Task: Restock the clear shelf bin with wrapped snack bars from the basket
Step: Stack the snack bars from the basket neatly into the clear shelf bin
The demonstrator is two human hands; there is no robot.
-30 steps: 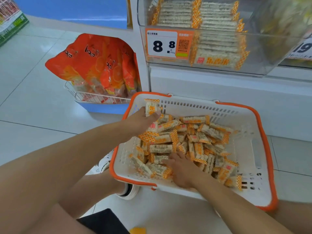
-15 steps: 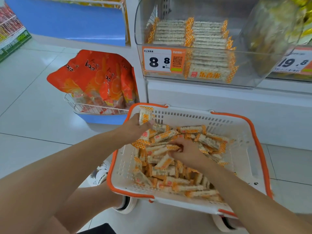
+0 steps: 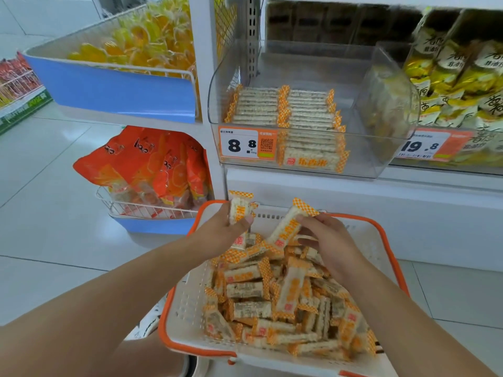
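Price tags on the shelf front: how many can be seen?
2. The orange and white "8.8" price tag is on the clear plastic shelf bin, front left; the "19.8" price tag is on the neighbouring bin, right. Others may be out of view.

Shop: price tag point(image 3: 246, 145) "8.8" on clear shelf bin point(image 3: 299, 110), packaged snacks point(image 3: 152, 164) displayed.

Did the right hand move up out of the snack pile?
Yes. The right hand has risen from deep in the basket toward its far rim, near the shelf, and now pinches a snack bar.
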